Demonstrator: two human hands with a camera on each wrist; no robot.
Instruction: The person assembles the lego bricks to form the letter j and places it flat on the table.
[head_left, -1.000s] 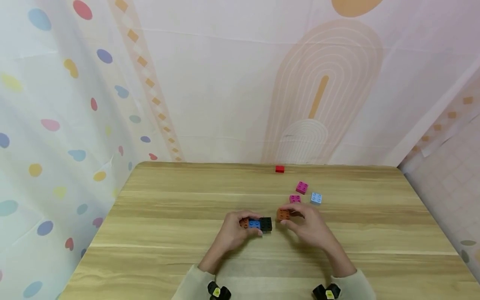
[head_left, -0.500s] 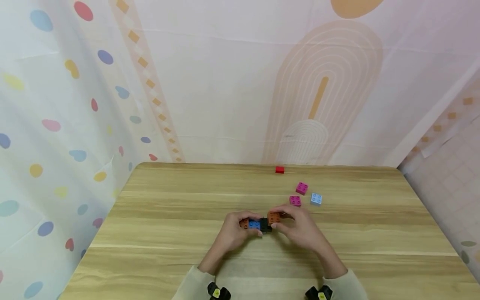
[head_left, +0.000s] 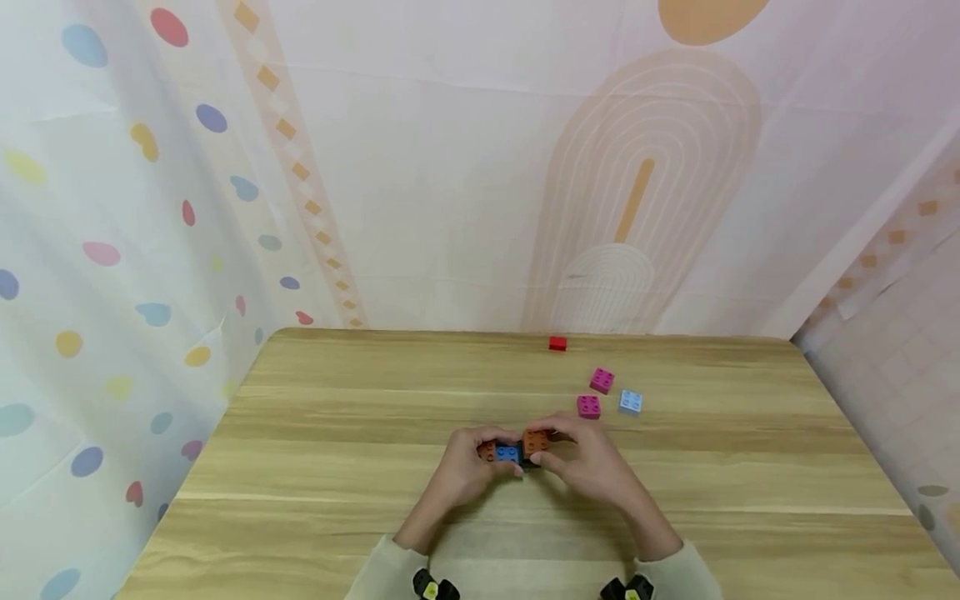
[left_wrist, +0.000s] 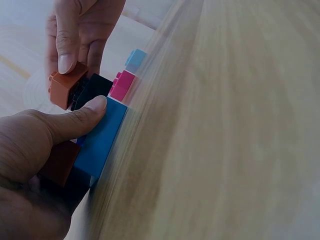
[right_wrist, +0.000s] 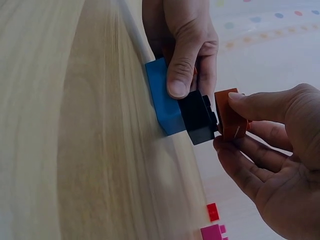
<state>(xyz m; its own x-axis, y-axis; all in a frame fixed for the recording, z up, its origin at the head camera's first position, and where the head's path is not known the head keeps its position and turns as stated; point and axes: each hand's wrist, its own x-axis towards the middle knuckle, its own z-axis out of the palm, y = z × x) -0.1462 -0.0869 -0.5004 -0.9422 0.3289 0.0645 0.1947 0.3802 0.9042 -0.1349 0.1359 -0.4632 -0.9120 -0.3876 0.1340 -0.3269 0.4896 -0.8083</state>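
Note:
My left hand (head_left: 463, 467) grips a joined row of toy building bricks low over the wooden table, its thumb pressing along the side. In that row, a long blue brick (left_wrist: 107, 132) lies at the bottom. On top of it sit an orange-brown brick (head_left: 487, 451) at the left end and a black brick (right_wrist: 197, 117) at the right end. A second orange-brown brick (head_left: 536, 442) is pinched between the thumb and fingers of my right hand (head_left: 596, 467). It is slightly tilted over the black brick's studs, with a thin gap showing in the right wrist view.
Beyond my right hand lie two magenta bricks (head_left: 602, 380) (head_left: 588, 407) and a light blue brick (head_left: 631, 402). A red brick (head_left: 557, 343) is near the far edge of the wooden table (head_left: 360, 400). Behind it hangs a patterned cloth (head_left: 450, 208).
My right hand has moved left, bringing the orange-brown brick from beside the row to over the black brick. The left hand has stayed in place with its grip.

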